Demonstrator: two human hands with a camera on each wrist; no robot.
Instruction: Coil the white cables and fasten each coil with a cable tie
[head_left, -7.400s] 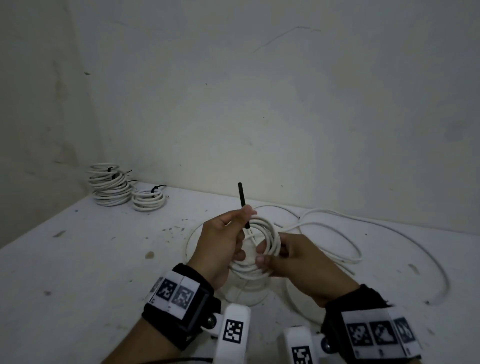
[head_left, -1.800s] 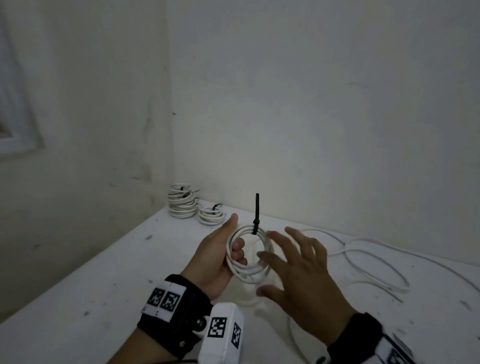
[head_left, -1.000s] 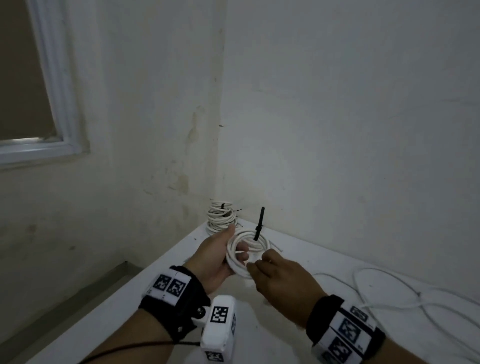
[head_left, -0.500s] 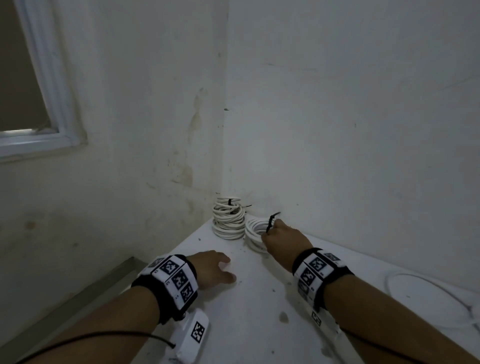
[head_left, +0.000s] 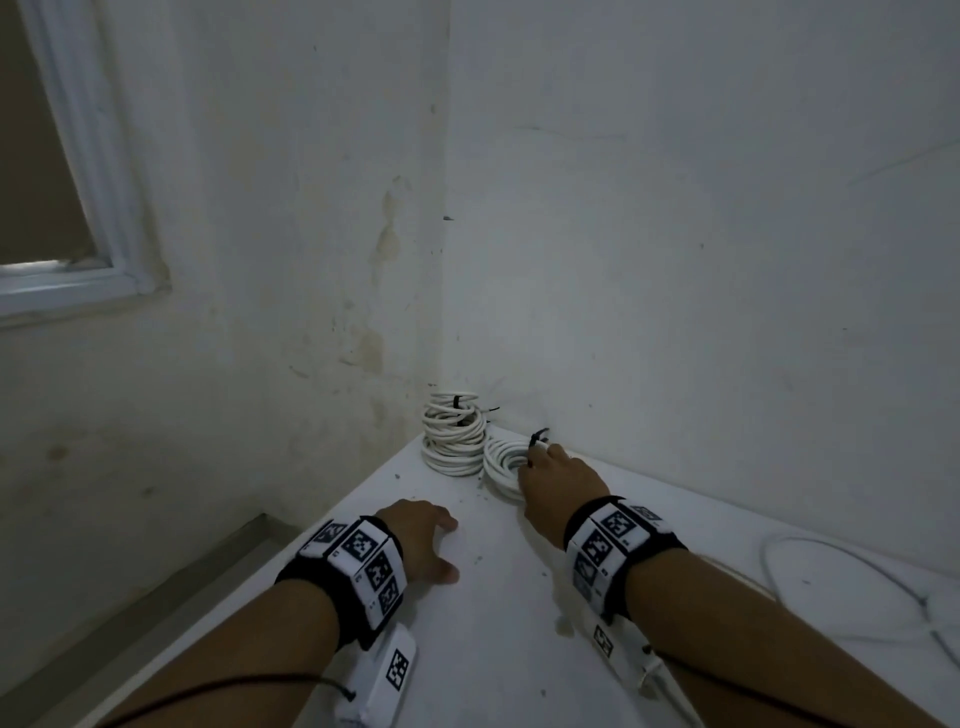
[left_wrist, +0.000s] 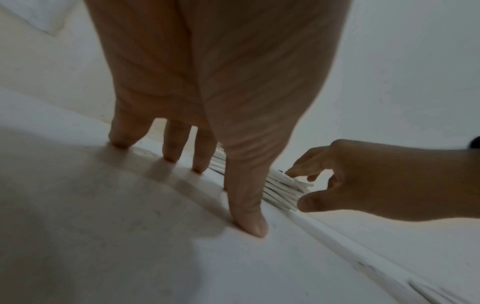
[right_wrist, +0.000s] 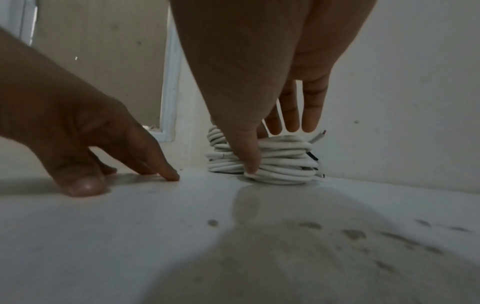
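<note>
A freshly tied white cable coil (head_left: 501, 462) lies on the white table (head_left: 498, 623) in the far corner, its black cable tie (head_left: 537, 437) sticking up. My right hand (head_left: 545, 470) reaches over it. In the right wrist view the thumb presses the coil's (right_wrist: 283, 162) near side, and the other fingers (right_wrist: 309, 102) stretch over the top. The left wrist view shows the right hand (left_wrist: 363, 181) pinching the coil (left_wrist: 280, 191) between thumb and index finger. My left hand (head_left: 423, 540) holds nothing and rests its fingertips (left_wrist: 250, 224) on the table.
A taller stack of tied coils (head_left: 453, 434) stands just left of the new coil, against the two walls. A loose white cable (head_left: 841, 587) lies on the table at the right. The table's left edge (head_left: 291, 545) drops to the floor, and a window (head_left: 62, 208) is at the far left.
The left hand let go of the tied coil and dropped to the table. The right hand carried the coil to the far corner and set it down beside the stack.
</note>
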